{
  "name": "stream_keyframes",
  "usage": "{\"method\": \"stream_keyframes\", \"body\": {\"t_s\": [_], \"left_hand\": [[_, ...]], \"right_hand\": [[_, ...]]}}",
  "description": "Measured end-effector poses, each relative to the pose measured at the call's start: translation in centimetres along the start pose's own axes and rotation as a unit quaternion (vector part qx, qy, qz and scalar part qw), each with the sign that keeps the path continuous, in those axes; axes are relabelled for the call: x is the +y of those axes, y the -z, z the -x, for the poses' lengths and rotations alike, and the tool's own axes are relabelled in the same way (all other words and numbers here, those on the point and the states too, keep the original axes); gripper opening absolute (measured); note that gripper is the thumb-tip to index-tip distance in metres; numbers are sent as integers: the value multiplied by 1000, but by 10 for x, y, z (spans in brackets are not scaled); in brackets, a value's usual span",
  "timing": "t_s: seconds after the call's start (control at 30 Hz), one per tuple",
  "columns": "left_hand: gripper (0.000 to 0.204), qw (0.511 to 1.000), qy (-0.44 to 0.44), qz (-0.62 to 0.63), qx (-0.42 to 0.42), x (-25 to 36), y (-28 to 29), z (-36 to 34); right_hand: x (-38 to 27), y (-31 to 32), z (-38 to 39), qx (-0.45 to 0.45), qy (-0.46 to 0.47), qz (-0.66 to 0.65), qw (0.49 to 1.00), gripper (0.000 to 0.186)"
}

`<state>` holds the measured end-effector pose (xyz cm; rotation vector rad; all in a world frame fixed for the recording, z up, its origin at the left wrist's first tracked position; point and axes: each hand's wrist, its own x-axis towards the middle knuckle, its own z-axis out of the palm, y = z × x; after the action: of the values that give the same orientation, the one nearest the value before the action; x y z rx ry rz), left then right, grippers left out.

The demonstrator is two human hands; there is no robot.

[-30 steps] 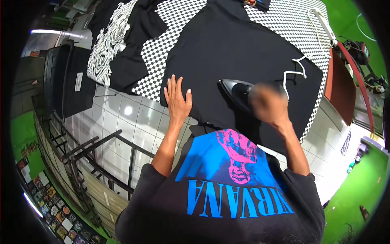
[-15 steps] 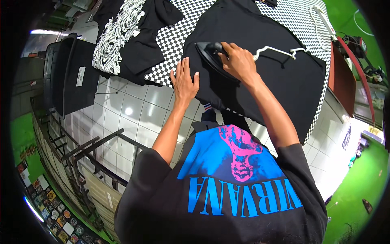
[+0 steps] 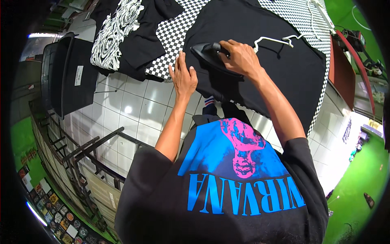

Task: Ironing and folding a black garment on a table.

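Observation:
My right hand (image 3: 243, 60) is closed round the handle of a black iron (image 3: 203, 55), whose pointed end faces left on black fabric (image 3: 286, 81). My left hand (image 3: 184, 77), its fingers stretched out, rests at that fabric's left edge, just left of the iron's tip. The fabric lies on a black-and-white checkered cover (image 3: 170, 30). A white cord (image 3: 265, 40) trails from behind my right hand over the fabric. The iron's rear is hidden under my hand.
More black cloth (image 3: 146, 57) with tangled white material (image 3: 111, 40) lies at upper left. A black bin-like object (image 3: 65, 77) stands left of it, dark metal frames (image 3: 97, 142) below. A white power strip (image 3: 325, 14) and a red-edged board (image 3: 345, 81) are at right. Tiled floor (image 3: 138, 114) shows beneath.
Since a second ago, the iron and my right hand have moved up and left, closer to my left hand. My left hand has shifted slightly up and right.

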<state>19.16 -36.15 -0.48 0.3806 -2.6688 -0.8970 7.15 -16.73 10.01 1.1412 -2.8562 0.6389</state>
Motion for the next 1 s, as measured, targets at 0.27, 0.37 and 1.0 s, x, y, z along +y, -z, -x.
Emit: {"method": "stream_keyframes", "body": {"t_s": [0.27, 0.37, 1.0], "left_hand": [[79, 999, -25, -23, 19, -7, -6, 1], [81, 998, -41, -43, 17, -7, -9, 2], [81, 995, -27, -90, 16, -3, -9, 2]], "right_hand": [[24, 20, 25, -38, 46, -30, 998, 34], [40, 32, 38, -9, -13, -19, 1000, 34], [39, 79, 153, -102, -88, -63, 989, 36]]}}
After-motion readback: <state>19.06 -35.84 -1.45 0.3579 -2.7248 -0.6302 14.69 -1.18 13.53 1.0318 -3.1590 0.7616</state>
